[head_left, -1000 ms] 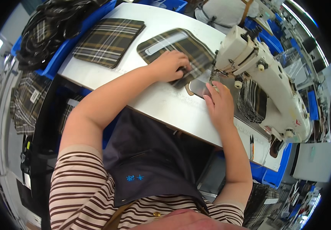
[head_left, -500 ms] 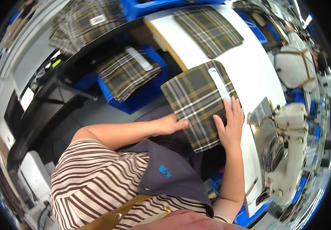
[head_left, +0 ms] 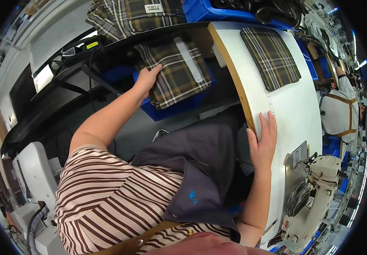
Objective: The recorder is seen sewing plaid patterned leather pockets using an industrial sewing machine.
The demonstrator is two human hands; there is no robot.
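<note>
My left hand (head_left: 148, 80) reaches out to the left, its thumb on top of a folded plaid fabric panel (head_left: 173, 76) and its other fingers at the panel's left edge. The panel is brown, black and white with a pale grey strip (head_left: 188, 59) along one side. It lies over a blue bin (head_left: 166, 111), and what is under it is mostly hidden. At the table's wooden edge my right hand (head_left: 264, 143) rests open and holds nothing, its fingers spread on the white table (head_left: 294, 112).
Another plaid panel (head_left: 270, 57) lies on the table's far part. Beyond the bin is a heap of plaid fabric (head_left: 139, 19) with a white label. A cream sewing machine (head_left: 315, 199) stands at the right. A blue crate (head_left: 234, 16) holds dark items. A co-worker (head_left: 338, 110) sits at the right.
The plaid panel with the grey strip has gone from in front of me to the blue bin, carried by my left hand. My right hand has let go of it. The view has shifted left.
</note>
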